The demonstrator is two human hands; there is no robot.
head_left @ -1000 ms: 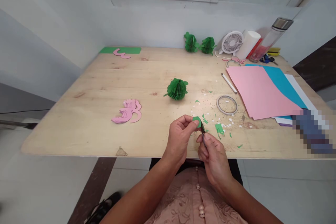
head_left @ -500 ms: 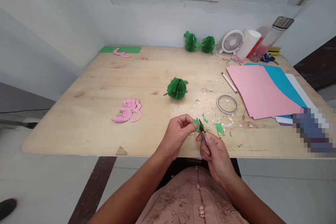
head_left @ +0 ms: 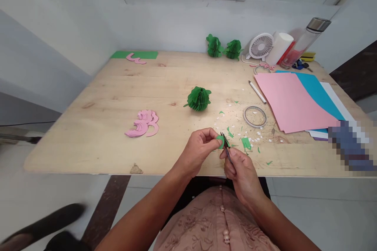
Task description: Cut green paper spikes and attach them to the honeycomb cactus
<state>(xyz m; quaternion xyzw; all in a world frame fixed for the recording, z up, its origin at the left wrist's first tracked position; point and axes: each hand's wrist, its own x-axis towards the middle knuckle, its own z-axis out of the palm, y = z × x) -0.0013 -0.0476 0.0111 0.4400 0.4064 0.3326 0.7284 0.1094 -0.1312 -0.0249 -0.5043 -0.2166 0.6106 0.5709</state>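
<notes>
Over the front of the wooden table, my left hand [head_left: 199,150] pinches a small piece of green paper [head_left: 220,141] between thumb and fingers. My right hand [head_left: 240,168] grips a pair of scissors [head_left: 226,142], whose dark blades point away from me and lie along the right edge of the paper. The blades look nearly closed. Beyond my hands stands a folded green paper turtle [head_left: 199,99]. Green and white paper scraps lie to the right, among them a larger green scrap [head_left: 246,143].
Two more green paper turtles [head_left: 214,47] stand by the wall, beside a small white fan [head_left: 260,46] and a bottle [head_left: 306,43]. Pink cut-outs [head_left: 144,123] lie left. A tape roll [head_left: 255,117], a white pen [head_left: 257,92] and pink sheets [head_left: 294,100] are on the right.
The scissor blades have shifted slightly against the green paper; both hands stay almost in place. At the lower left, blurred dark shapes have moved further into view over the floor.
</notes>
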